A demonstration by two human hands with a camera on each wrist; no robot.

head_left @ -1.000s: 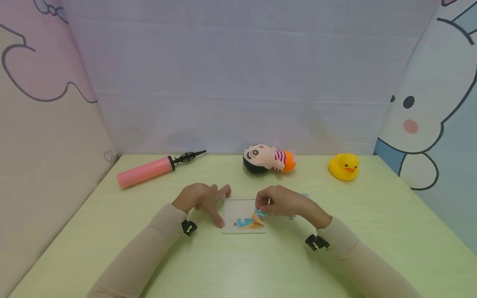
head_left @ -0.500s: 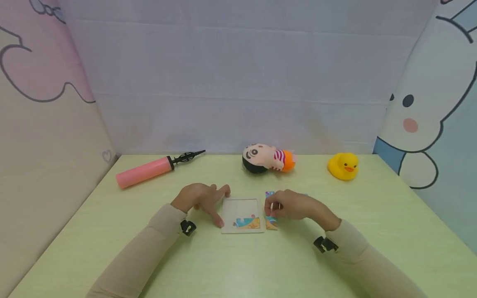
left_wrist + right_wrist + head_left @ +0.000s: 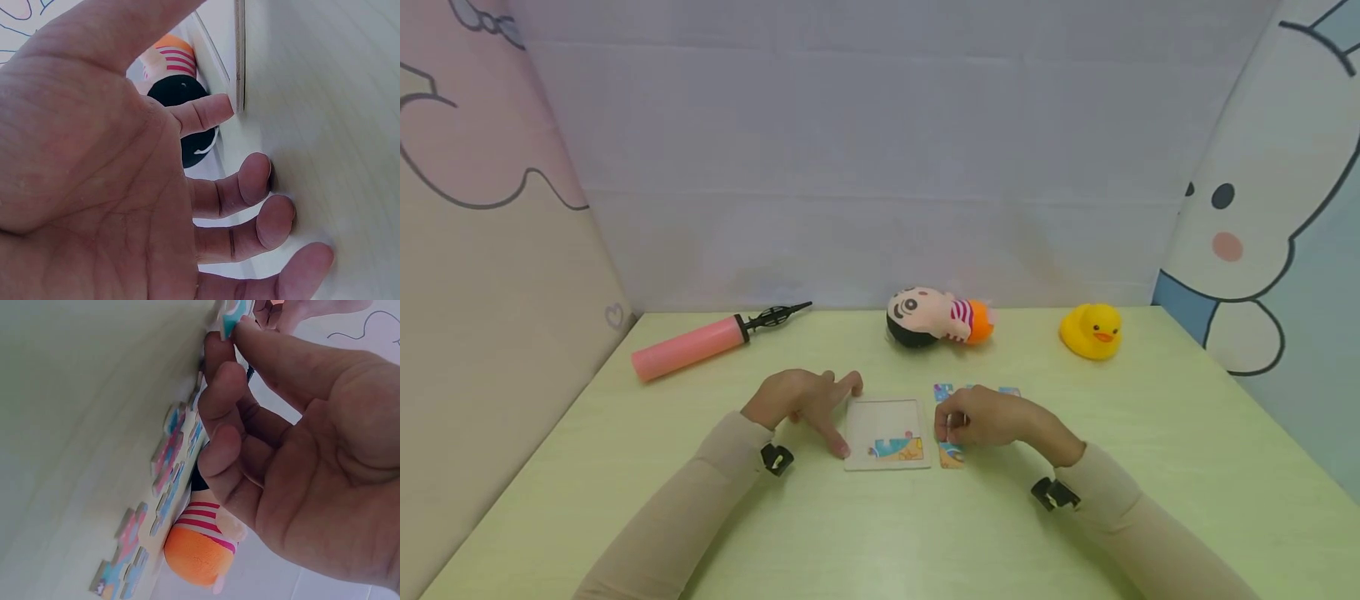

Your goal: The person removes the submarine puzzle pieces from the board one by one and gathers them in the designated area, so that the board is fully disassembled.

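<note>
A pale square puzzle tray lies on the table, with a blue and tan beach-patterned section fitted along its lower right. My left hand has its fingers spread at the tray's left side, thumb at the lower corner and index finger at the upper one. In the left wrist view the fingers hold nothing. Just right of the tray, my right hand pinches a puzzle piece between thumb and index finger. Its teal and white end shows in the right wrist view; the hand covers its upper part.
Several loose puzzle pieces lie beyond and under the right hand. Along the back stand or lie a pink hand pump, a doll toy with striped shirt, and a yellow rubber duck.
My right hand has moved from over the tray's right edge to the table beside it, taking the puzzle piece along. The left hand has stayed at the tray.
</note>
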